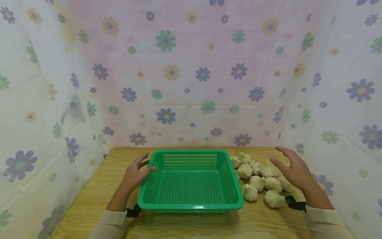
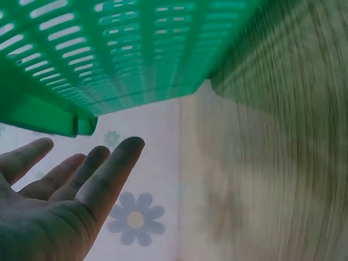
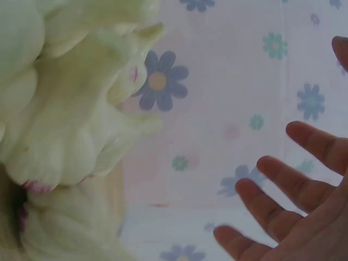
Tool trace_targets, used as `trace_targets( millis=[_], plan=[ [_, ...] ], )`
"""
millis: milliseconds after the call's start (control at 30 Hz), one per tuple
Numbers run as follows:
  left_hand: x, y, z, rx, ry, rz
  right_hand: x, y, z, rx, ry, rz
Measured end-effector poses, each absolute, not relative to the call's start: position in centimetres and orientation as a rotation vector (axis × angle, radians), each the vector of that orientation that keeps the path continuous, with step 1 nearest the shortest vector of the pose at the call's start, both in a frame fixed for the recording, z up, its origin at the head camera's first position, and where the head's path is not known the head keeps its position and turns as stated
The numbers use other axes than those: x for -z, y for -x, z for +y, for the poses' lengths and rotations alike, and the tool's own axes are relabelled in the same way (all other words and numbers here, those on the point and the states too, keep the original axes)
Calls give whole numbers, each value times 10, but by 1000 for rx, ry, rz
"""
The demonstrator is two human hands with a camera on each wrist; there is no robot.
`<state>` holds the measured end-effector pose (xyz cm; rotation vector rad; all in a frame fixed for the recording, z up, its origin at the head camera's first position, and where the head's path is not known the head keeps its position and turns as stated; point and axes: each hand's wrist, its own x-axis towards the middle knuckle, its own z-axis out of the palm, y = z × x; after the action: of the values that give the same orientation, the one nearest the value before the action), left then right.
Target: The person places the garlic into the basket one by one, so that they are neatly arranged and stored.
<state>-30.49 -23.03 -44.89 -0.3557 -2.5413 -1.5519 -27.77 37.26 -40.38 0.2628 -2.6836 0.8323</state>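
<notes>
A green plastic basket (image 1: 191,206) with slotted walls stands on the table, and nothing lies inside it. My left hand (image 1: 134,176) is beside its left rim, fingers extended and thumb reaching toward the edge. In the left wrist view, the fingers (image 2: 109,176) are spread below the basket wall (image 2: 136,60); whether the thumb touches the rim I cannot tell. Several garlic bulbs (image 1: 273,199) lie in a loose heap right of the basket. My right hand (image 1: 298,171) is held over the heap's right side, holding nothing. Its fingers (image 3: 296,185) are spread apart from the garlic (image 3: 65,125).
The wooden table (image 1: 98,186) carries the basket and garlic. A flower-printed curtain (image 1: 191,83) encloses the back and both sides, close to the table's edges. Black straps (image 1: 295,203) sit at both wrists beside the light sleeves.
</notes>
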Motion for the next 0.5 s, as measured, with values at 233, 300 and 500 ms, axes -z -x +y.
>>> trace_targets(
  millis=[233,300,500],
  plan=[
    [451,308,-227,1789,363,-2414,428,284,392,-1056,-155,-2626],
    [454,309,-226,1816,365,-2393,436,284,398,-1099,-102,-2593],
    [454,311,-220,1844,367,-2378,458,282,423,-1328,7,-2382]
  ],
)
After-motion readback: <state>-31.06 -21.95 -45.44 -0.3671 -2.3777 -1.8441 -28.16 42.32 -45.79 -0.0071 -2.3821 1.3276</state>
